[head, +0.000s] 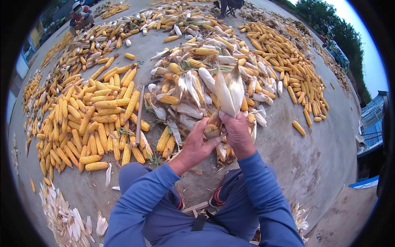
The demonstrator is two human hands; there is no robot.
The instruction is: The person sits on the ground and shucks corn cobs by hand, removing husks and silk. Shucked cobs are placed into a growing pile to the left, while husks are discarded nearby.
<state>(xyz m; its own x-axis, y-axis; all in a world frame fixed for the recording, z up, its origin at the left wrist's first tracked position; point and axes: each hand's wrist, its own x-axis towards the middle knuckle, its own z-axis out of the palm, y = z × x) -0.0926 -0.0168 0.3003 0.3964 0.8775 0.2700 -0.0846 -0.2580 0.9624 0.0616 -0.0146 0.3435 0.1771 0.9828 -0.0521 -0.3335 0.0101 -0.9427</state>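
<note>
My left hand (197, 143) grips the rounded, brownish end of a partly husked ear of corn (212, 131). Pale husk leaves (230, 92) stand upright from between both hands, and my right hand (236, 131) pinches them at their base. Most of the kernels on this ear are hidden by husk and fingers. Directly beyond my hands lies a heap of corn ears (185, 74), some bare and yellow, others still wrapped in whitish husk.
A large pile of bare yellow cobs (98, 117) lies left, with a stick (139, 114) along its right edge. More bare cobs (287, 61) spread to the right. Loose husks (64, 216) lie at lower left. One person (81, 18) sits farther off; another's legs (224, 9) show at the top.
</note>
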